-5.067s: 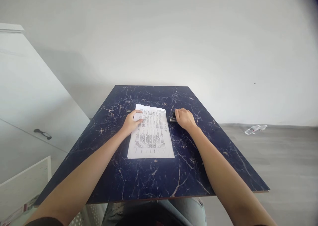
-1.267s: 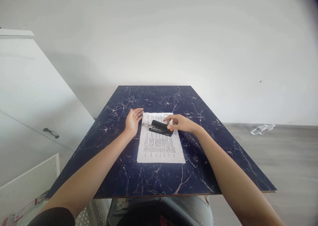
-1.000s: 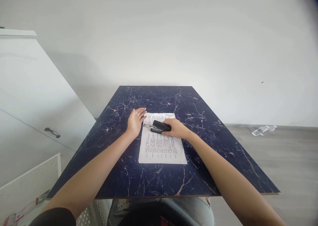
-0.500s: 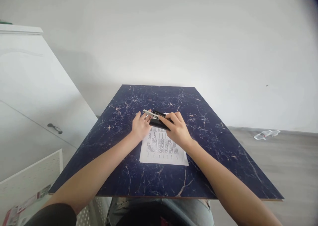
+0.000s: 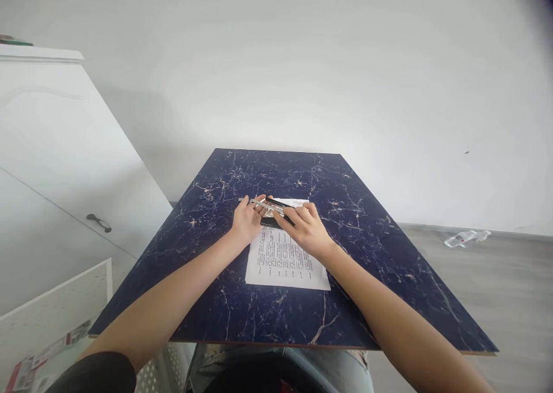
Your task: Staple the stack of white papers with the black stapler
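Note:
A black stapler [image 5: 271, 222] is held spread apart above a printed sheet of paper [image 5: 285, 260], its silvery metal magazine [image 5: 266, 206] pointing left. My right hand [image 5: 306, 227] grips its right end, fingers closed around it. Palm up at the other end is my left hand [image 5: 247, 220], its fingers stretched out and apart under the magazine tip. Whether something small lies in the left palm cannot be made out. Just left of that thumb a small grey strip [image 5: 241, 199] shows; whether it lies on the table or touches the hand is unclear.
The dark blue marbled table [image 5: 207, 318] carries the paper near its middle. On the left stands a white cabinet [image 5: 56, 151] with a dark handle [image 5: 98, 223]. A clear plastic bottle [image 5: 460, 238] lies on the floor at right, by the wall.
The stapler has tilted and dropped slightly in my right hand, and more of the paper's far edge shows behind it. My left hand stays at the magazine end. The view has shifted slightly.

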`<state>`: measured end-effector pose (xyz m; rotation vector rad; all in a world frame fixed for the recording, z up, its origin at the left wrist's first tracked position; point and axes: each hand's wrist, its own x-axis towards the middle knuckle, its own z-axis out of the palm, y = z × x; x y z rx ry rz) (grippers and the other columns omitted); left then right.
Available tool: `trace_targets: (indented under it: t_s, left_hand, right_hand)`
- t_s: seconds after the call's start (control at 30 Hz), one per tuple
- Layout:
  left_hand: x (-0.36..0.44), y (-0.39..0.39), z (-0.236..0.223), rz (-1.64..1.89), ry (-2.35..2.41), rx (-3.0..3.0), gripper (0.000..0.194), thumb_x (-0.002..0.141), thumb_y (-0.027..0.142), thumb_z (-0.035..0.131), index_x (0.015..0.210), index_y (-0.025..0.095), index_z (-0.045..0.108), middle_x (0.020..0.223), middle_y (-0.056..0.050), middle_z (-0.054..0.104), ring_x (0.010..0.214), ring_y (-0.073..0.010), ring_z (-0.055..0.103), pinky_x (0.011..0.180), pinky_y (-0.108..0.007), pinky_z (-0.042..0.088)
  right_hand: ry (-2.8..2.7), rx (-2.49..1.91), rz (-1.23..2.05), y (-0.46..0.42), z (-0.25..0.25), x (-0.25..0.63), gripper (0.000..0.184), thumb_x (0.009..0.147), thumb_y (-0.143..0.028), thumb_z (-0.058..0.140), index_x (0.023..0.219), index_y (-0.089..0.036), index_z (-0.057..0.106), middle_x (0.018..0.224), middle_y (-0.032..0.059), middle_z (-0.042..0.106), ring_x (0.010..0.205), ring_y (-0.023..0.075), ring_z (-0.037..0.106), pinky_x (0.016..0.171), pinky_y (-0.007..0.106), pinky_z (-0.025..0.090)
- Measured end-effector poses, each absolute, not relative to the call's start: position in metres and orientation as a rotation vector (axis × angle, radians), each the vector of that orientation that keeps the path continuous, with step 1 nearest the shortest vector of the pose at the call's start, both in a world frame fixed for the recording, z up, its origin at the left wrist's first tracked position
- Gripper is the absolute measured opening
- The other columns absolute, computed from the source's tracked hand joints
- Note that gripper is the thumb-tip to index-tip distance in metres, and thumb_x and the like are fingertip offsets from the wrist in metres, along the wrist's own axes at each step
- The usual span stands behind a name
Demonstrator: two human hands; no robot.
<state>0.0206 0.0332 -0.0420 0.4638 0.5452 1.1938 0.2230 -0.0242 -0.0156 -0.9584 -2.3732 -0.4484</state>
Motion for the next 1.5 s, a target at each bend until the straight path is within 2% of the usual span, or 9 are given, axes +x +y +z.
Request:
trace_targets:
  t_s: [0.27,0.5,0.63,0.73,0.97,1.07,1.23,1.37,1.5]
  left_hand:
    - [0.02,0.035,-0.048,1.194,0.569,0.489,0.041,0.098,0.049,0.049,0.104,0.014,0.069,0.113,-0.017,0.074,0.1,-0.0313,0.071,0.088,-0.046,0.055]
    - [0.019,0.043,-0.046,1.389,0.707,0.317,0.035,0.102,0.032,0.042,0.08,0.016,0.062,0.074,-0.009,0.066,0.069,-0.017,0.067,0.07,-0.03,0.056]
    - [0.006,0.043,-0.039,1.444,0.777,0.383,0.038,0.101,0.033,0.046,0.065,0.02,0.047,0.049,0.006,0.032,0.036,-0.007,0.029,0.04,-0.023,0.029]
    - [0.005,0.037,-0.029,1.508,0.666,0.575,0.036,0.099,0.034,0.051,0.066,0.02,0.047,0.052,0.007,0.023,0.038,-0.0068,0.019,0.04,-0.025,0.021]
    - [0.022,0.023,-0.016,1.597,0.504,0.791,0.006,0.091,0.023,0.058,0.087,0.023,0.053,0.076,0.001,0.046,0.063,-0.0118,0.048,0.058,-0.026,0.039]
    - [0.023,0.024,-0.015,1.545,0.47,0.811,0.014,0.082,0.011,0.06,0.088,0.022,0.053,0.08,0.001,0.046,0.069,-0.0113,0.049,0.061,-0.025,0.04]
    - [0.027,0.014,-0.006,1.405,0.422,0.864,0.012,0.087,0.014,0.064,0.088,0.022,0.055,0.081,0.001,0.045,0.072,-0.0114,0.05,0.063,-0.025,0.042]
    - [0.035,-0.007,-0.002,1.182,0.38,0.962,0.013,0.094,0.032,0.068,0.096,0.023,0.058,0.084,-0.001,0.05,0.07,-0.0129,0.05,0.061,-0.026,0.043]
    - [0.039,-0.021,-0.004,1.03,0.3,1.029,0.03,0.091,0.049,0.073,0.106,0.025,0.061,0.091,-0.003,0.053,0.071,-0.0143,0.05,0.06,-0.026,0.044]
  right_hand:
    - [-2.406,-0.947,-0.353,-0.024,-0.015,0.22,0.043,0.102,-0.011,0.049,0.132,-0.038,0.064,0.113,0.0057,0.069,0.093,0.0241,0.054,0.089,0.045,0.042]
    - [-1.964,-1.158,-0.333,-0.022,-0.019,0.219,0.04,0.088,-0.005,0.057,0.118,-0.027,0.07,0.105,0.0086,0.064,0.096,0.0273,0.053,0.083,0.044,0.04]
    - [-1.763,-1.375,0.164,-0.016,-0.018,0.225,0.022,0.085,-0.024,0.069,0.107,-0.023,0.072,0.098,0.0063,0.067,0.085,0.0241,0.06,0.075,0.039,0.044]
    - [-1.788,-1.499,0.44,-0.01,-0.021,0.228,0.021,0.076,-0.03,0.079,0.095,-0.022,0.073,0.09,0.0036,0.068,0.076,0.0212,0.06,0.066,0.034,0.042]
    - [-1.992,-1.512,0.437,-0.007,-0.033,0.219,0.019,0.072,-0.028,0.084,0.085,-0.022,0.072,0.089,0.0037,0.069,0.08,0.0215,0.062,0.068,0.032,0.041]
    - [-2.03,-1.506,0.488,-0.006,-0.035,0.218,0.021,0.074,-0.029,0.084,0.089,-0.021,0.072,0.09,0.0046,0.069,0.082,0.0225,0.063,0.07,0.032,0.044]
    - [-1.937,-1.291,0.442,-0.008,-0.024,0.222,0.07,0.067,-0.043,0.094,0.128,-0.024,0.064,0.11,0.0089,0.066,0.094,0.0255,0.062,0.081,0.039,0.051]
    - [-2.002,-0.955,0.043,-0.022,-0.011,0.219,0.039,0.089,-0.036,0.078,0.125,-0.027,0.067,0.116,0.0098,0.062,0.103,0.0257,0.058,0.09,0.044,0.049]
    - [-2.097,-0.882,-0.153,-0.035,-0.008,0.206,0.017,0.098,-0.022,0.063,0.11,-0.027,0.074,0.109,0.0083,0.065,0.094,0.0235,0.056,0.083,0.041,0.048]
